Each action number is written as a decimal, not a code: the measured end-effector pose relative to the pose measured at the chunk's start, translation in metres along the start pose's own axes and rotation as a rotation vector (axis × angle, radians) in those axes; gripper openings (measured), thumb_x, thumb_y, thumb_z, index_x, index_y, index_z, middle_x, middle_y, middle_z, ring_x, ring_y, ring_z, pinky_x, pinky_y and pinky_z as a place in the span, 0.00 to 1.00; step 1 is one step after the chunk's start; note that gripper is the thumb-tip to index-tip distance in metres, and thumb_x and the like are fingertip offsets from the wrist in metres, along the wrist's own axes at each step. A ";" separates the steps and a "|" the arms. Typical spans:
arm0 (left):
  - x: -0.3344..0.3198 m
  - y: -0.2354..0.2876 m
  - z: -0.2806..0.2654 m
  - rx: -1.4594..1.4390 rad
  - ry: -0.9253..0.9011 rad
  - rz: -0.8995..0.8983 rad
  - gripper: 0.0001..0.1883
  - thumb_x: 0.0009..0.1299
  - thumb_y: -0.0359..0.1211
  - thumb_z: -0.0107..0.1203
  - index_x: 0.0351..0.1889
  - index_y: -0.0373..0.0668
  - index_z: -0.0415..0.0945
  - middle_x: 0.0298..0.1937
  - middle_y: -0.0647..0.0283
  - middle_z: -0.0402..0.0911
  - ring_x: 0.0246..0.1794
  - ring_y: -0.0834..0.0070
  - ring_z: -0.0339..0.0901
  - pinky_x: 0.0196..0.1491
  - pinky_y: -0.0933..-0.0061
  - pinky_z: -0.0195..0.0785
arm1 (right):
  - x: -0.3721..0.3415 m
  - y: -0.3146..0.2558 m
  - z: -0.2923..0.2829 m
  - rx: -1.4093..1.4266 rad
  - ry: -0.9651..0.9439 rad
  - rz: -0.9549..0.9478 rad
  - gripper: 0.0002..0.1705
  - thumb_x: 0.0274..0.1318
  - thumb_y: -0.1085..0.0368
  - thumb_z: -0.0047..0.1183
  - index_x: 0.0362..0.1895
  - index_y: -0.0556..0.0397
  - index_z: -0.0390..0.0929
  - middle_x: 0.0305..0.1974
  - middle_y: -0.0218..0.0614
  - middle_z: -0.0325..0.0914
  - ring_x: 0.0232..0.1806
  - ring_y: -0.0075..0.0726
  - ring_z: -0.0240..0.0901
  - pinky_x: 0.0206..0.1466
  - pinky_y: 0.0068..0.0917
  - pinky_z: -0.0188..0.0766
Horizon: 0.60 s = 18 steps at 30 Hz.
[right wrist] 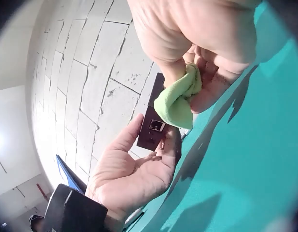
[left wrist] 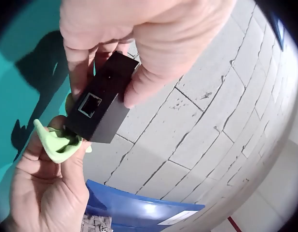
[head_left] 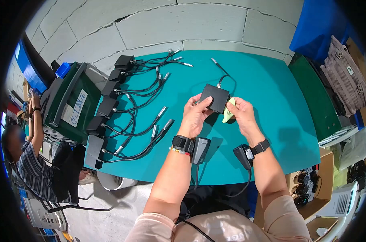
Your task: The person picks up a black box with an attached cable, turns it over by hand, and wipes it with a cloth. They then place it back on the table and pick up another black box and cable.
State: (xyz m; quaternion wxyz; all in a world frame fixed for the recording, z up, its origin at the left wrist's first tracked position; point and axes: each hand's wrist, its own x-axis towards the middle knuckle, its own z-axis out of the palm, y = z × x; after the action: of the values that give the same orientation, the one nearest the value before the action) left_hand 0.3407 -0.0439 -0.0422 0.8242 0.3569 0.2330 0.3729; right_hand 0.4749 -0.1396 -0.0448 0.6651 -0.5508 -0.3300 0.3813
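A small black box [head_left: 215, 97] is gripped by the left hand [head_left: 194, 117], its thumb on the broad top face and fingers beneath. A black cable [head_left: 221, 68] with a metal tip rises from the box's far edge. The right hand [head_left: 243, 116] pinches a light green cloth [head_left: 228, 111] against the box's right side. In the left wrist view, a square port [left wrist: 90, 105] shows on the narrow side of the box, with the cloth [left wrist: 61, 145] at one end. The right wrist view shows the cloth [right wrist: 176, 100] partly covering that side, beside the port [right wrist: 157, 125].
Several black boxes [head_left: 107, 106] with cables line the left edge of the teal table [head_left: 271, 92]. A green bin [head_left: 70, 101] stands beyond that edge, near a seated person in a striped shirt [head_left: 36, 171]. At lower right is a cardboard box [head_left: 326, 181].
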 end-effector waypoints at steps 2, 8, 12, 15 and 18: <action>0.004 -0.003 -0.004 0.008 0.003 -0.014 0.19 0.61 0.31 0.59 0.47 0.36 0.65 0.43 0.59 0.73 0.42 0.72 0.74 0.48 0.66 0.69 | 0.000 0.002 0.000 -0.022 -0.010 -0.002 0.07 0.56 0.69 0.50 0.38 0.59 0.74 0.29 0.30 0.76 0.25 0.20 0.71 0.28 0.19 0.68; 0.005 0.000 -0.010 -0.033 -0.041 -0.081 0.18 0.60 0.33 0.60 0.44 0.38 0.66 0.41 0.60 0.75 0.40 0.73 0.74 0.44 0.70 0.69 | 0.003 0.004 0.003 -0.029 0.178 -0.073 0.08 0.57 0.68 0.48 0.40 0.57 0.74 0.30 0.30 0.76 0.27 0.20 0.71 0.26 0.19 0.67; 0.007 0.000 -0.012 -0.001 -0.052 -0.079 0.21 0.59 0.34 0.61 0.45 0.37 0.65 0.41 0.61 0.75 0.38 0.73 0.74 0.41 0.72 0.69 | 0.012 0.006 -0.028 -0.136 0.465 -0.171 0.14 0.54 0.67 0.50 0.45 0.56 0.73 0.35 0.34 0.77 0.33 0.25 0.73 0.34 0.22 0.69; 0.001 0.005 -0.005 0.010 -0.054 -0.042 0.21 0.59 0.34 0.61 0.47 0.37 0.68 0.41 0.61 0.76 0.39 0.73 0.74 0.44 0.71 0.68 | 0.016 0.007 -0.043 -0.401 0.534 -0.223 0.18 0.52 0.66 0.51 0.49 0.55 0.73 0.38 0.37 0.77 0.38 0.30 0.73 0.40 0.25 0.69; -0.005 0.011 0.000 -0.011 -0.075 -0.037 0.21 0.58 0.31 0.61 0.49 0.38 0.71 0.41 0.62 0.78 0.41 0.74 0.75 0.46 0.72 0.67 | 0.012 0.005 -0.042 -0.801 0.657 -0.266 0.20 0.50 0.64 0.52 0.50 0.53 0.73 0.40 0.39 0.77 0.41 0.33 0.73 0.43 0.27 0.68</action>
State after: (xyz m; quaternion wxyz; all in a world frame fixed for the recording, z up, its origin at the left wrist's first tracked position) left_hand 0.3330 -0.0424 -0.0333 0.8410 0.3618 0.2064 0.3452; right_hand 0.5156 -0.1489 -0.0565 0.5136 -0.8052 -0.2912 -0.0546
